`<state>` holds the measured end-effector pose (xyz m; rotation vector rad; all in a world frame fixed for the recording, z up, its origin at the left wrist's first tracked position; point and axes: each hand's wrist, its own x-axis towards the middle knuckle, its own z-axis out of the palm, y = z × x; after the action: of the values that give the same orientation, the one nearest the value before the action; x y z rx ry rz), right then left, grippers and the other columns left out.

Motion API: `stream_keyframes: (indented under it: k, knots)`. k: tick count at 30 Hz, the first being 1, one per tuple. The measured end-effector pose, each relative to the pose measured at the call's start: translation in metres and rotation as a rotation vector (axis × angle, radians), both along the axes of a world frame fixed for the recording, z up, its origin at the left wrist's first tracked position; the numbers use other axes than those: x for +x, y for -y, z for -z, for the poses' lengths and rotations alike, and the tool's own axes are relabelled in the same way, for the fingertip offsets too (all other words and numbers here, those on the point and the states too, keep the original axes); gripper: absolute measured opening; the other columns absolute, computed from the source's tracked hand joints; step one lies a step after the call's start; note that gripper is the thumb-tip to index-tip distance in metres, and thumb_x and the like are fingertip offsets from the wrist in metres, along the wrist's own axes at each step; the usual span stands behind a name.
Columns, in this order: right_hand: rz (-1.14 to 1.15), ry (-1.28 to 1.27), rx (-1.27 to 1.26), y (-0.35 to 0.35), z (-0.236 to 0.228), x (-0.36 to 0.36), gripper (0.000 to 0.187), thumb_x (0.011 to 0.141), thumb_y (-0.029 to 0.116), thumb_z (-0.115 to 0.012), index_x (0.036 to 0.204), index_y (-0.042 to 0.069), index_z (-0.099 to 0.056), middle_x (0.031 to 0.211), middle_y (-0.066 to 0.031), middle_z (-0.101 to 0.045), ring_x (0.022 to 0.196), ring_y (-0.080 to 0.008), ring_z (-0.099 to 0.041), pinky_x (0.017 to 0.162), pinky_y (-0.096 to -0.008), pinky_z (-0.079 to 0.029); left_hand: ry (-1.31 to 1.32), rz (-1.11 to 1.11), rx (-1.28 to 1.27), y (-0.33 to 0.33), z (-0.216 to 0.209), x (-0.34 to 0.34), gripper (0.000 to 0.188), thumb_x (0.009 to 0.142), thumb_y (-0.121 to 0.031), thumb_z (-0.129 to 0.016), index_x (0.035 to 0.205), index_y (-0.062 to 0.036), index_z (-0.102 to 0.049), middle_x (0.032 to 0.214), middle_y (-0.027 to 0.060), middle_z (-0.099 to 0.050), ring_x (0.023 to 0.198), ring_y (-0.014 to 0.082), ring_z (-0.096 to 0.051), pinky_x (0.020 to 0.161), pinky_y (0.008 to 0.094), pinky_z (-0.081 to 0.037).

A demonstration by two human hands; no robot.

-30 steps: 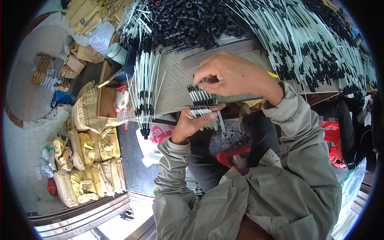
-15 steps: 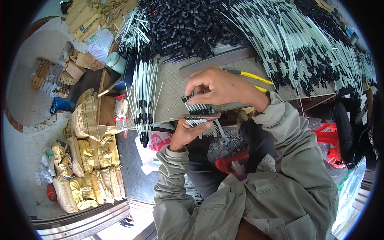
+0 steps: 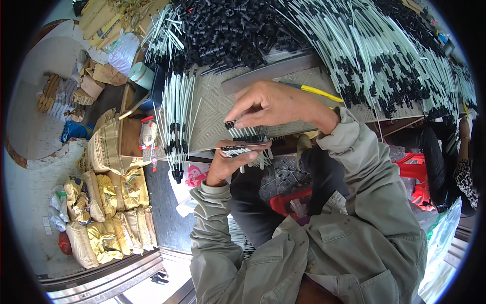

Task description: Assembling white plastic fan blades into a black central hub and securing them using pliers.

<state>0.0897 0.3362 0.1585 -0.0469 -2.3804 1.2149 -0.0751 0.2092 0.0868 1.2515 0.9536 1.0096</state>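
My left hand [image 3: 223, 164] is closed around a neat row of thin white rods [image 3: 236, 150] set side by side along a thin flat strip, the thumb lying across them. Just above it, my right hand [image 3: 268, 104] pinches at the black ends of another row of rods [image 3: 244, 133], its fingertips bent down over them. Both rows hang over the table's near edge, close to each other. The lower ends of the rods are partly hidden behind my left hand.
On the table [image 3: 210, 109] lie a heap of black fittings [image 3: 238, 30], a large pile of white rods with black ends [image 3: 364, 55] and a smaller bundle [image 3: 178, 116]. Yellow-handled pliers [image 3: 321, 93] rest beside a metal bar [image 3: 273, 71]. Filled sacks [image 3: 114, 223] stand at left; a red stool [image 3: 412, 169] at right.
Both hands have shifted slightly left in the picture with the rods, along with a small shift of the whole view. At the far right another person's arm has come into sight.
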Motion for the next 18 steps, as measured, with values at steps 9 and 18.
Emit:
stream_keyframes:
  k: [9,18]
  knots:
    - [0.015,-0.028,0.029,0.006,0.003,-0.004,0.021,0.077,0.014,-0.067,0.095,0.004,-0.066,0.07,-0.0034,-0.054,0.059,-0.0095,-0.047,0.053,-0.0252,-0.037,-0.029,0.015,0.045,0.0,0.002,-0.002,0.022,0.077,-0.004,-0.064,0.098,0.0024,-0.065,0.1,0.0135,-0.065,0.09,0.013,-0.059,0.081,0.0264,-0.046]
    - [0.221,-0.124,-0.008,0.021,0.018,-0.008,0.015,0.075,0.01,-0.065,0.088,0.004,-0.061,0.071,-0.001,-0.052,0.056,-0.0093,-0.045,0.05,-0.0248,-0.036,0.008,0.001,0.038,-0.001,0.005,0.002,0.025,0.077,-0.002,-0.064,0.102,0.0019,-0.063,0.1,0.013,-0.065,0.092,0.0134,-0.059,0.081,0.0264,-0.047]
